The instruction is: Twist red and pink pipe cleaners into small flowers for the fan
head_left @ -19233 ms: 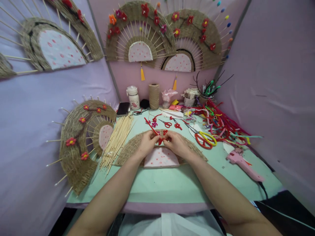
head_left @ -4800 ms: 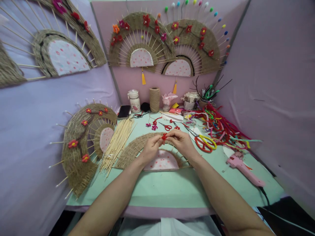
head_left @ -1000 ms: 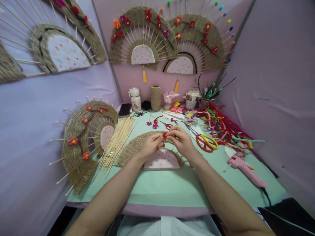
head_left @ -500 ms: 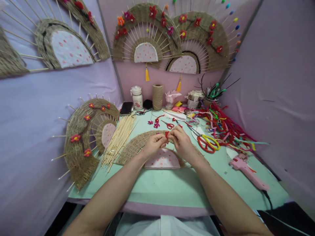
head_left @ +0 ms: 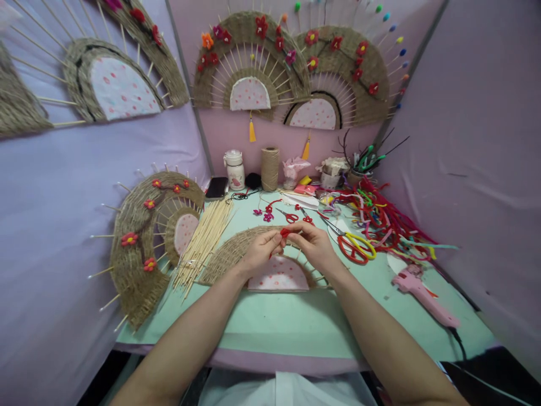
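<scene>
Between my fingertips is a small red pipe cleaner (head_left: 284, 232), bent into a compact shape; the fingers partly cover it. My left hand (head_left: 265, 248) pinches it from the left, and a bit of red shows under those fingers. From the right, my right hand (head_left: 310, 242) grips its upper part between thumb and fingers. Below both hands a woven twine fan (head_left: 230, 254) lies on the table, with a white, pink-spotted half-round panel (head_left: 279, 275) at its base. Purple pipe-cleaner flowers (head_left: 267, 216) and small red-handled scissors (head_left: 291, 217) lie just beyond the fan.
Large scissors (head_left: 357, 248) and a pink glue gun (head_left: 425, 296) with its cord lie to the right. A tangle of pipe cleaners (head_left: 380, 220) fills the back right. Thin sticks (head_left: 205, 242) and another fan (head_left: 137, 270) are left. A twine spool (head_left: 270, 169) stands behind.
Both hands have turned the red pipe cleaner and shifted slightly left. The right hand has come lower and its fingers lie flatter over the piece. The view has tilted a little.
</scene>
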Demonstrator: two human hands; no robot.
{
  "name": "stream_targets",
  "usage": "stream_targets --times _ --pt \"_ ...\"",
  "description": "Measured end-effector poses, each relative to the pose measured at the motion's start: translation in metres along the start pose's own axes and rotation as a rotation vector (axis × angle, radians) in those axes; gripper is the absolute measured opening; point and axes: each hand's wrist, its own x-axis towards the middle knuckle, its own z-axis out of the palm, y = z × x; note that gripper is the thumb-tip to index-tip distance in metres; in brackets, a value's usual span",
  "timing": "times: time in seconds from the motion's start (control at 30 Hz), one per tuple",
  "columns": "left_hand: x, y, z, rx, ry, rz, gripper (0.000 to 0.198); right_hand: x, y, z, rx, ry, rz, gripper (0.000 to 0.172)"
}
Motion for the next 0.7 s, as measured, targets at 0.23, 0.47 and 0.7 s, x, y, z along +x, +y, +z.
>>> stream_targets --times 0.23,0.47,0.7 --pt "-0.003 0.005 -0.001 0.143 -0.037 0.007 0.035 0.0 0.001 0.002 0.08 -0.007 0.057 0.017" --pt "0.0 0.007 0.003 0.201 0.11 0.017 0.029 0.002 0.006 0.002 0.047 0.055 0.066 0.018" --pt "-0.003 0.008 0.012 0.278 0.362 0.138 0.018 0.001 0.002 0.002 -0.025 0.086 0.006 0.016"
